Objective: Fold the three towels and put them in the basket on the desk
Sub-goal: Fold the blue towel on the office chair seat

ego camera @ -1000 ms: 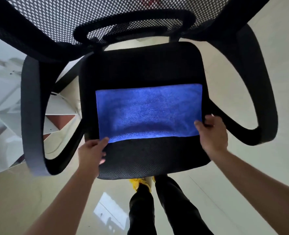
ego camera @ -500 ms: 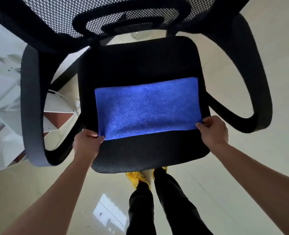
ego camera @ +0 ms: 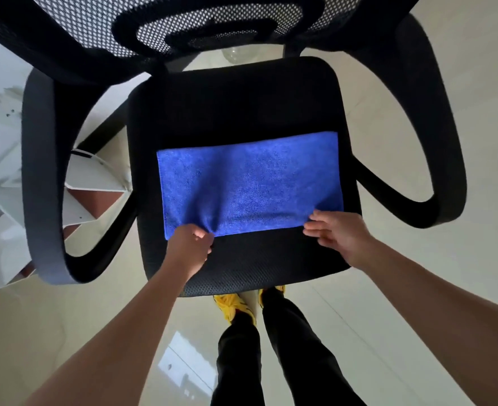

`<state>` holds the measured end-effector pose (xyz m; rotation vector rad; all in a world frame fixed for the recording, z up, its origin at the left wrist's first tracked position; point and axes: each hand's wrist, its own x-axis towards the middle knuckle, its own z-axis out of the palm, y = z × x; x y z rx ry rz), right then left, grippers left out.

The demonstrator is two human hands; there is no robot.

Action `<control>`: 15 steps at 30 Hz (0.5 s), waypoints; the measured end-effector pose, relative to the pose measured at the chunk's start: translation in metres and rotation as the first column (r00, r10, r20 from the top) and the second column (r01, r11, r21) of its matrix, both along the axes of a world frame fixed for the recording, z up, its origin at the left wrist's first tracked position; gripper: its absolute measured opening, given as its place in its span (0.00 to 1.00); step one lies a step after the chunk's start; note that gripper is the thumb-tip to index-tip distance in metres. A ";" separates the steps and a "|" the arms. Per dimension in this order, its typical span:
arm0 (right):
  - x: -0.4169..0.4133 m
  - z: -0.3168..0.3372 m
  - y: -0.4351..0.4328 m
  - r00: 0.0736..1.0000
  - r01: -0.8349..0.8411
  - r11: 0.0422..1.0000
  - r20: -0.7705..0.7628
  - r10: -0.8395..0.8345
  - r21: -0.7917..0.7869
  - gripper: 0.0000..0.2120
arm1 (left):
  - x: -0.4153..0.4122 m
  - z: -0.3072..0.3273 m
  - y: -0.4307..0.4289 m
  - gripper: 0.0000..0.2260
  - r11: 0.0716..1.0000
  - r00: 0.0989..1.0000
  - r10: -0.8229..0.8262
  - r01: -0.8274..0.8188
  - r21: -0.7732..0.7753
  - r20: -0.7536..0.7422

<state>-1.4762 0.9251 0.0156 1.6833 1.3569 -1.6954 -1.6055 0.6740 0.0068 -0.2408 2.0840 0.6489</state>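
One blue towel (ego camera: 249, 183), left hand (ego camera: 190, 244) pinching its edge, right hand (ego camera: 340, 234) fingers (ego camera: 315, 231) seemingly apart.

A blue towel (ego camera: 250, 183) lies flat as a wide rectangle across the black chair seat (ego camera: 236, 106). Its near edge puckers up toward the left corner.

The person wears black trousers (ego camera: 239, 361), both legs showing close together at six o'clock, with yellow shoes (ego camera: 230, 301) peeking out just above them. The left hand (ego camera: 189, 244) and right hand (ego camera: 340, 234) are bare, like both forearms, at seven and four o'clock.
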 end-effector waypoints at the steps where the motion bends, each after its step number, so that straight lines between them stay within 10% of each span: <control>1: 0.005 0.002 0.006 0.998 -0.046 0.997 0.039 0.044 0.055 0.08 | 0.000 0.005 -0.003 0.08 0.986 0.984 -0.150 0.142 -0.090 -0.095; 6: 0.001 0.010 0.019 0.944 -0.322 0.714 0.149 0.295 0.622 0.05 | -0.017 0.024 0.048 0.15 0.750 0.522 -0.555 0.651 -0.119 -0.648; 10: -0.023 -0.009 0.026 0.943 -0.294 0.706 0.076 0.323 0.644 0.24 | -0.044 0.008 0.092 0.50 0.380 0.255 -0.899 0.859 -0.344 -0.356; 15: -0.034 -0.027 0.050 0.910 -0.372 0.686 0.101 0.402 0.626 0.26 | -0.061 -0.014 0.110 0.68 0.268 0.200 -0.961 0.841 -0.470 -0.190</control>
